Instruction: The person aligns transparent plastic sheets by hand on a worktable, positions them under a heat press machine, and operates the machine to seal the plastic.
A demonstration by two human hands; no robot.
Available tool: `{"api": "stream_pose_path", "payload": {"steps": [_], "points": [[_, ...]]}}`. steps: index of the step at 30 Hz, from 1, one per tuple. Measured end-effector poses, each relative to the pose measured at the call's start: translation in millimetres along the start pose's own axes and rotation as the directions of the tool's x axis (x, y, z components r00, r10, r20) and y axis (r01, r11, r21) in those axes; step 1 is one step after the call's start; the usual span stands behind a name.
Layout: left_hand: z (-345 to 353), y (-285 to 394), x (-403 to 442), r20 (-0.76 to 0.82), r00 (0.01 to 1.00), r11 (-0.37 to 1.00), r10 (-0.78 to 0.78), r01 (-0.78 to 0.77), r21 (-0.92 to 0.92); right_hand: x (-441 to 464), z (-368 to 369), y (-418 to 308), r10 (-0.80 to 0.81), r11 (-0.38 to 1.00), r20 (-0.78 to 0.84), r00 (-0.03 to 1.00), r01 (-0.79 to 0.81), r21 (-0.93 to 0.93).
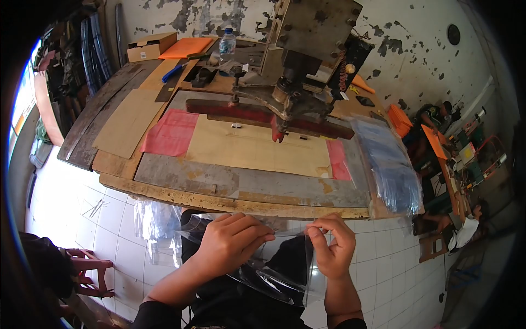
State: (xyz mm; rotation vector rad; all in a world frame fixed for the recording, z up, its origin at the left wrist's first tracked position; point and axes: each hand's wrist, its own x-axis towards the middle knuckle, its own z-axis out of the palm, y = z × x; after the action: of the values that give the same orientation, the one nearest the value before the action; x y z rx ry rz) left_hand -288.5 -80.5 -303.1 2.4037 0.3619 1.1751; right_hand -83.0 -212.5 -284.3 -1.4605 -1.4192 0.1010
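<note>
Pinching a clear plastic sheet [280,271] with left hand [233,241] and right hand [333,247], we hold it beside the counter's front edge [241,203].

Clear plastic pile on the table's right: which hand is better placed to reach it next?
Right hand, probably: it is nearer the pile than the left hand, though both hold clear film.

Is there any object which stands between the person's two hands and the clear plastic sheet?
Nothing visible does: the left hand and the right hand both hold the clear plastic sheet directly. The table's wooden front edge lies beyond the hands, not between.
</note>
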Motion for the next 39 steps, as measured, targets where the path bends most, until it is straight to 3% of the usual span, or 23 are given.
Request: {"api": "stream_pose_path", "payload": {"steps": [4, 6, 10, 12, 14, 15, 16, 18, 20, 22, 23, 26, 39], "points": [[-8.4, -1.9, 4.4, 0.022, 0.999, 0.996, -0.038, 0.036, 0.078, -2.8, 6.0, 17.0, 0.056, 0.995, -0.108, 0.993, -0.047, 0.086], [-26.1, -9.2, 9.6, -0.031, 0.998, 0.971, -0.061, 0.066, 0.228, 1.7, 1.7, 35.8, 0.168, 0.967, -0.339, 0.926, -0.089, 0.237], [-54.2, -24.1, 30.4, -0.088, 0.995, 0.915, 0.046, -0.006, 0.403, 17.8, -5.7, 93.0, 0.125, 0.930, -0.456, 0.881, 0.056, 0.363], [-54.9, -45.4, 43.6, -0.074, 0.997, 0.927, 0.032, -0.002, 0.376, 25.4, 2.0, 112.8, 0.121, 0.921, -0.456, 0.882, 0.071, 0.383], [-41.5, -82.0, 51.8, -0.106, 0.994, 0.997, 0.010, -0.002, 0.072, 33.4, 10.2, 130.2, 0.121, 0.953, -0.406, 0.906, 0.009, 0.303], [-35.8, -100.7, 47.6, -0.027, 0.991, 0.990, -0.129, 0.126, -0.068, 33.9, 11.5, 136.6, 0.211, 0.938, -0.331, 0.920, -0.095, 0.332], [-28.6, -112.2, 43.0, -0.031, 0.991, 0.990, -0.128, 0.127, -0.054, 31.0, 13.0, 147.7, 0.207, 0.935, -0.328, 0.922, -0.088, 0.344], [-15.8, -129.9, 27.2, 0.052, 0.904, 0.874, -0.424, 0.424, -0.236, 25.6, 19.6, 170.3, 0.391, 0.887, -0.188, 0.901, -0.314, 0.339], [-13.8, -141.5, 14.9, 0.091, 0.886, 0.872, -0.455, 0.464, -0.158, 30.2, 24.0, 165.6, 0.382, 0.868, -0.151, 0.912, -0.297, 0.398], [-7.8, -142.9, 7.8, 0.101, 0.788, 0.727, -0.608, 0.603, -0.328, 29.9, 23.3, 164.1, 0.405, 0.868, -0.106, 0.908, -0.346, 0.356], [-8.5, -143.2, 7.4, 0.104, 0.787, 0.694, -0.608, 0.590, -0.413, 32.7, 23.4, 160.1, 0.446, 0.862, -0.108, 0.888, -0.394, 0.318], [-5.3, -153.6, 2.9, 0.145, 0.785, 0.679, -0.602, 0.599, -0.425, 33.7, 25.1, 164.6, 0.490, 0.838, -0.111, 0.864, -0.432, 0.333], [-10.0, -149.4, 5.1, 0.210, 0.785, 0.602, -0.582, 0.590, -0.538, 35.4, 21.1, 167.2, 0.527, 0.809, -0.142, 0.838, -0.443, 0.386]]}}
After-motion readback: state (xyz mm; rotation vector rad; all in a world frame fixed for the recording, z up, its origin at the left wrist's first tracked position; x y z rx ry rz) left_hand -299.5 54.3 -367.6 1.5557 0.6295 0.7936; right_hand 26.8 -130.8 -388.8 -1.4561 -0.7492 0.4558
